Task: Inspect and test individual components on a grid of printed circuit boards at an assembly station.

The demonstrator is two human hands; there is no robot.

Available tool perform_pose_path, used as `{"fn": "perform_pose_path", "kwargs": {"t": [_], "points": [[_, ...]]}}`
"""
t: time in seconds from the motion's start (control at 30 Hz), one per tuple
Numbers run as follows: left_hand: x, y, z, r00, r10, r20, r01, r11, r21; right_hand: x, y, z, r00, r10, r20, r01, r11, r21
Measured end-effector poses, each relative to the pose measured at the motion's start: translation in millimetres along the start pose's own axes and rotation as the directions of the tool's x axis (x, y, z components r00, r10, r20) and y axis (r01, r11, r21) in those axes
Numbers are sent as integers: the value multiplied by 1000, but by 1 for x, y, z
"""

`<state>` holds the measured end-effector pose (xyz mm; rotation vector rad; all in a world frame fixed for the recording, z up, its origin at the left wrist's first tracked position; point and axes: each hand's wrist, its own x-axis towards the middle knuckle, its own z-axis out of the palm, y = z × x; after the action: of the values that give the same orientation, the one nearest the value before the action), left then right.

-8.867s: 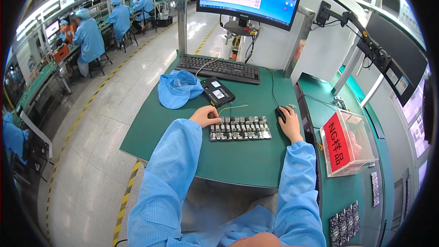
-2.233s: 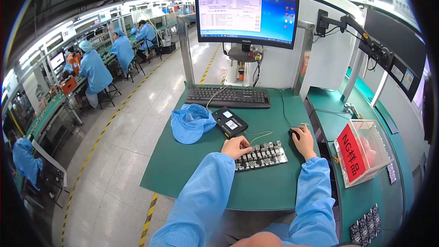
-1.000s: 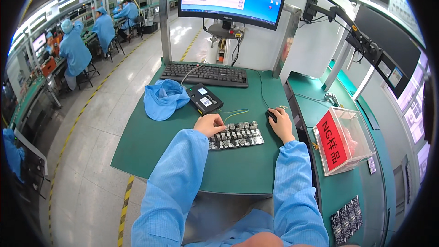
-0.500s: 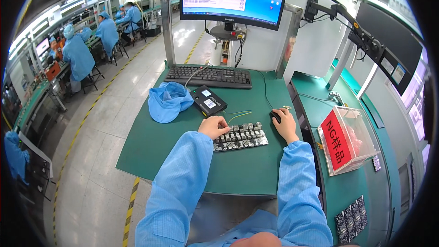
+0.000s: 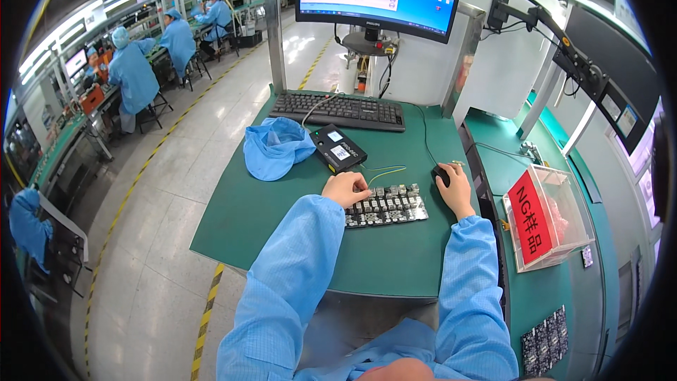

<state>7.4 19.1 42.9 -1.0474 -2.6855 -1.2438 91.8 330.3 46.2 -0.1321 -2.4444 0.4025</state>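
The circuit board [image 5: 384, 206] lay flat on the green mat [image 5: 282, 226], just right of the frame's centre. It looked thin, stiff and light, its top crowded with small blocky parts, so it was probably best gripped by its bare edges, as the parts seemed fragile. The left hand [image 5: 345, 188] rested curled at the board's upper left corner; whether it pinched anything I could not tell. The right hand [image 5: 457, 188] was cupped over a smooth black mouse [image 5: 441, 174]. A soft blue cap [image 5: 276, 147] lay crumpled at upper left
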Motion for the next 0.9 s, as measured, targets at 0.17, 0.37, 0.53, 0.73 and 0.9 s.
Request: {"fn": "perform_pose_path", "kwargs": {"t": [0.17,0.37,0.53,0.73,0.9], "points": [[-2,-2,0,998,32,-48,-29,998,63,2,-2,1,1000,-10,16,10,1000,-9],[-3,-2,-1,1000,-4,-17,5,999,43,-3,-3,2,999,-38,-13,37,999,-18],[-4,-2,0,999,-43,8,43,999,24,-3,2,4,1000,-27,0,27,999,-32],[0,-8,3,995,85,-50,-81,993,85,1,4,2,998,-32,45,33,999,-12],[3,-6,0,1000,6,0,-6,1000,24,3,3,1,998,-54,41,55,998,-29]]}}
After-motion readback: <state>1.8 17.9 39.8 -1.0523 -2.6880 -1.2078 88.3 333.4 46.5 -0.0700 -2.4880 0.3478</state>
